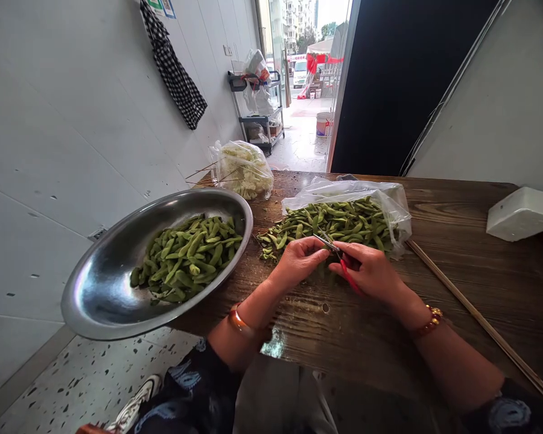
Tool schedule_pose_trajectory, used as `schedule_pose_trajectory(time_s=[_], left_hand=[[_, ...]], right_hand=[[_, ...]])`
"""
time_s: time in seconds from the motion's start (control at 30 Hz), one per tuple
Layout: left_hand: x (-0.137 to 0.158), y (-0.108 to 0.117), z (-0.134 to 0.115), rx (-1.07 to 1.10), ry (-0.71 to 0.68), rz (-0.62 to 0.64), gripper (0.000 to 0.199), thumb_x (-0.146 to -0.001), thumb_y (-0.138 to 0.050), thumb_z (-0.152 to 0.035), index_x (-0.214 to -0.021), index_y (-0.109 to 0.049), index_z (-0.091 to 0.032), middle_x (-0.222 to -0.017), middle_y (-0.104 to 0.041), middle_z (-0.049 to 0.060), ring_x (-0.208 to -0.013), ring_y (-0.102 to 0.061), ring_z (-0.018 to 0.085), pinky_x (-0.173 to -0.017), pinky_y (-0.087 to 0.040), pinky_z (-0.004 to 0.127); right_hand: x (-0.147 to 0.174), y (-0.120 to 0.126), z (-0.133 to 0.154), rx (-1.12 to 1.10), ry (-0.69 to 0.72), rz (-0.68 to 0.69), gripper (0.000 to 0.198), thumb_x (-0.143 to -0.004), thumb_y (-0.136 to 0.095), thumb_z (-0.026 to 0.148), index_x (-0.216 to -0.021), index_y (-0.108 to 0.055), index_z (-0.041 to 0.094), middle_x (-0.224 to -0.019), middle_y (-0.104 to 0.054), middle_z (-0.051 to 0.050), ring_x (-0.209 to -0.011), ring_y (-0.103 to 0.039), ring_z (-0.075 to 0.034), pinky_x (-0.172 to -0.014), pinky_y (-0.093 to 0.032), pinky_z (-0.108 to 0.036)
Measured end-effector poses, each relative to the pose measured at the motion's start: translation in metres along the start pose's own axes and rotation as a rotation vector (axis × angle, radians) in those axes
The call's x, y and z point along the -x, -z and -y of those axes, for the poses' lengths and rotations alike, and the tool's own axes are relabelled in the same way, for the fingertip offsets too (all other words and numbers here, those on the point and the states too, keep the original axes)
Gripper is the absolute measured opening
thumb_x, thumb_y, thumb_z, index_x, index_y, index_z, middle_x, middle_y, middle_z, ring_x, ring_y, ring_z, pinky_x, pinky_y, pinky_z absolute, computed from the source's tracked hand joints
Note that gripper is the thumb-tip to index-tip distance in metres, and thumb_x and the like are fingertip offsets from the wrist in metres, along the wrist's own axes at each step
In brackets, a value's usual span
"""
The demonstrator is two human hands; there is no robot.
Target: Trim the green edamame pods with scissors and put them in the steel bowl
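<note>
My right hand point(366, 271) is closed round a pair of scissors point(350, 277) with red handles, their blades apart and pointing toward my left hand. With its fingers pinched together, my left hand point(298, 262) meets the blades over the table; a bit of green shows between the hands, seemingly an edamame pod, mostly hidden. Just beyond both hands lies a heap of edamame pods point(339, 220), spilling from a clear plastic bag point(391, 202). To the left, a wide steel basin point(104, 283) holds more edamame pods point(190, 253).
The dark wooden table point(452, 289) carries a bag of pale cauliflower-like florets point(244, 169) with thin sticks at the back left. Long thin wooden sticks point(475, 313) lie on the right, near a white foam box point(522, 214). A trolley point(262, 114) stands by the doorway.
</note>
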State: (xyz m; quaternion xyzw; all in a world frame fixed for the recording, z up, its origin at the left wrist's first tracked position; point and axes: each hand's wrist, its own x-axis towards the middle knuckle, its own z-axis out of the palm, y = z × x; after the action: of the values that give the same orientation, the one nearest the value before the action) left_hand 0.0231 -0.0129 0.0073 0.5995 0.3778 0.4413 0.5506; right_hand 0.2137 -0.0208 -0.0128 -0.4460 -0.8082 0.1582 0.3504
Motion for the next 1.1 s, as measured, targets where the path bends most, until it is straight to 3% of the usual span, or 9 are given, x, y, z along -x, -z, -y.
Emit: schedule_pose_trajectory(time_s=[0.2, 0.4, 0.6, 0.73, 0.93, 1.1], left_hand=[[-0.003, 0.004, 0.003, -0.058, -0.037, -0.001, 0.024, -0.076, -0.069, -0.037, -0.080, -0.071, -0.013, -0.077, -0.066, 0.006, -0.073, -0.057, 0.014, -0.067, -0.043, 0.024], [-0.005, 0.007, 0.005, -0.176, -0.048, -0.039, 0.021, -0.074, -0.070, -0.034, -0.075, -0.070, -0.013, -0.071, -0.061, 0.003, -0.068, -0.052, 0.012, -0.062, -0.038, 0.022], [-0.007, 0.009, 0.008, 0.188, 0.090, -0.120, 0.030, -0.072, -0.072, -0.039, -0.076, -0.056, -0.014, -0.058, -0.047, -0.006, -0.046, -0.034, 0.003, -0.044, -0.023, 0.017], [-0.009, 0.014, 0.007, 0.379, 0.142, -0.199, 0.033, -0.068, -0.075, -0.037, -0.078, -0.051, -0.016, -0.062, -0.053, -0.005, -0.040, -0.031, 0.001, -0.038, -0.014, 0.016], [-0.009, 0.013, 0.006, 0.488, 0.161, -0.223, 0.037, -0.064, -0.078, -0.035, -0.079, -0.051, -0.016, -0.063, -0.057, -0.004, -0.039, -0.033, 0.001, -0.036, -0.015, 0.015], [-0.006, 0.005, 0.004, 0.439, 0.155, -0.183, 0.034, -0.066, -0.077, -0.034, -0.080, -0.051, -0.015, -0.064, -0.059, -0.003, -0.039, -0.035, 0.001, -0.036, -0.015, 0.015]], right_hand=[[-0.001, 0.002, 0.002, -0.014, -0.009, 0.015, 0.043, -0.083, -0.063, 0.043, -0.117, -0.065, 0.017, -0.084, -0.070, -0.006, -0.069, -0.062, -0.017, -0.067, -0.051, -0.029], [-0.002, 0.002, 0.003, -0.002, -0.015, 0.041, 0.040, -0.083, -0.064, 0.043, -0.115, -0.067, 0.019, -0.080, -0.070, -0.004, -0.064, -0.059, -0.015, -0.063, -0.049, -0.026], [-0.002, 0.004, 0.000, -0.016, -0.073, -0.037, 0.045, -0.082, -0.063, 0.047, -0.116, -0.067, 0.018, -0.078, -0.070, -0.003, -0.059, -0.057, -0.015, -0.058, -0.048, -0.027], [-0.003, 0.002, -0.004, -0.025, -0.115, -0.085, 0.049, -0.081, -0.063, 0.049, -0.118, -0.065, 0.016, -0.085, -0.071, -0.006, -0.065, -0.060, -0.016, -0.060, -0.051, -0.029], [-0.002, -0.001, -0.005, -0.034, -0.101, -0.066, 0.047, -0.081, -0.064, 0.047, -0.118, -0.065, 0.018, -0.094, -0.072, -0.008, -0.074, -0.065, -0.019, -0.067, -0.054, -0.031], [-0.001, -0.002, -0.003, -0.043, -0.111, -0.076, 0.047, -0.081, -0.065, 0.046, -0.117, -0.065, 0.017, -0.095, -0.071, -0.009, -0.079, -0.065, -0.021, -0.070, -0.054, -0.033]])
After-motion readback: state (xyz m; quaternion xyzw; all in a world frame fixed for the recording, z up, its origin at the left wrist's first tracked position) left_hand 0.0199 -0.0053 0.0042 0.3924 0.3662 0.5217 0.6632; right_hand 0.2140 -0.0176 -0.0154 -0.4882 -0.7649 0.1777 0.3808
